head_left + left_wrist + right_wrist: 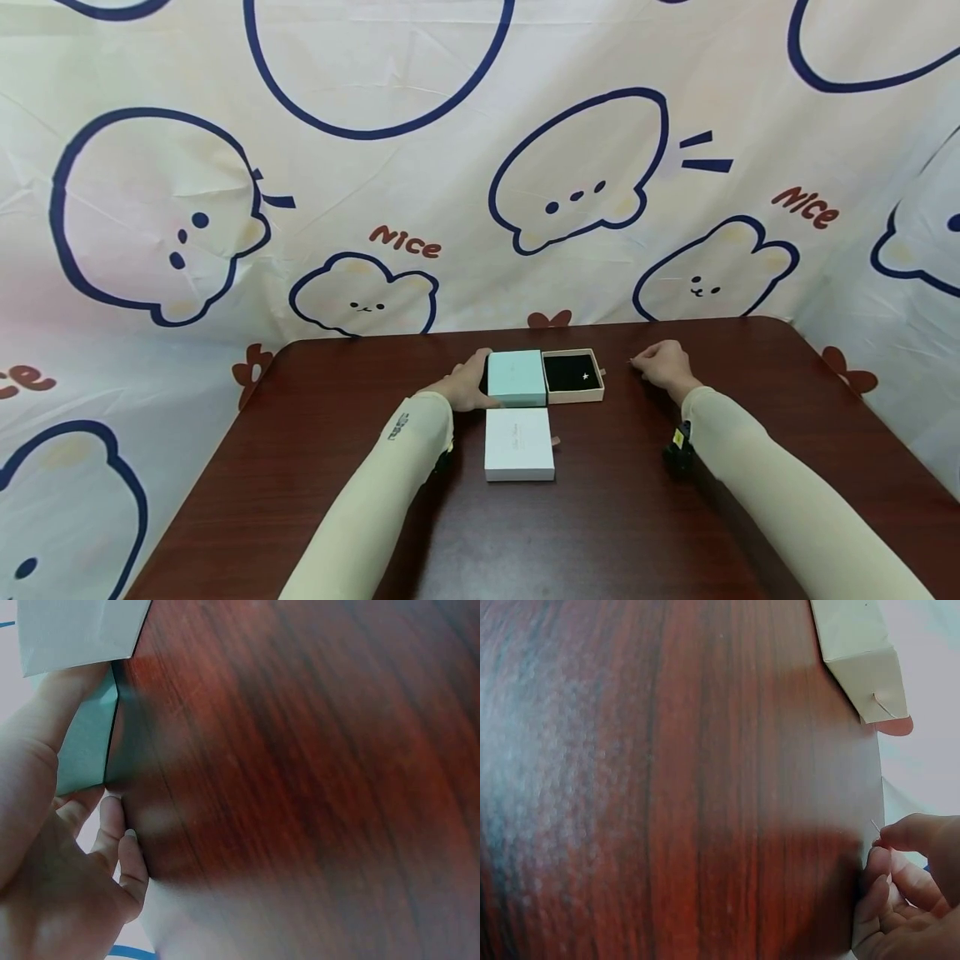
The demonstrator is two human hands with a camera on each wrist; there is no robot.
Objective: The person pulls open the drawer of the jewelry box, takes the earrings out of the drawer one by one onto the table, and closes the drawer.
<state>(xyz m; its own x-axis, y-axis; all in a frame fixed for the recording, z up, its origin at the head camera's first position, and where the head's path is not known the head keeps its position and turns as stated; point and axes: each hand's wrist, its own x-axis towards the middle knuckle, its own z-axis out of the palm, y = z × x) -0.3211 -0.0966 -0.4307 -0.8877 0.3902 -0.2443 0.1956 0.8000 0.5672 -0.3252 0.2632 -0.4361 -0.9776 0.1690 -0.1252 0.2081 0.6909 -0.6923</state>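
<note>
My left hand grips the pale blue box sleeve from its left side. In the left wrist view the thumb lies along the near side of the sleeve, with fingers at its far end. Right against the sleeve is an open drawer with a black pad; a small star-shaped piece sits on the pad. To the right of the drawer, my right hand is held low over the table. Between thumb and forefinger it pinches a tiny stud earring; only its thin post shows.
A white box with a ribbon tab on its right lies just nearer than the blue sleeve. The drawer's own tab points toward the right hand. Behind the dark wooden table hangs a printed cloth.
</note>
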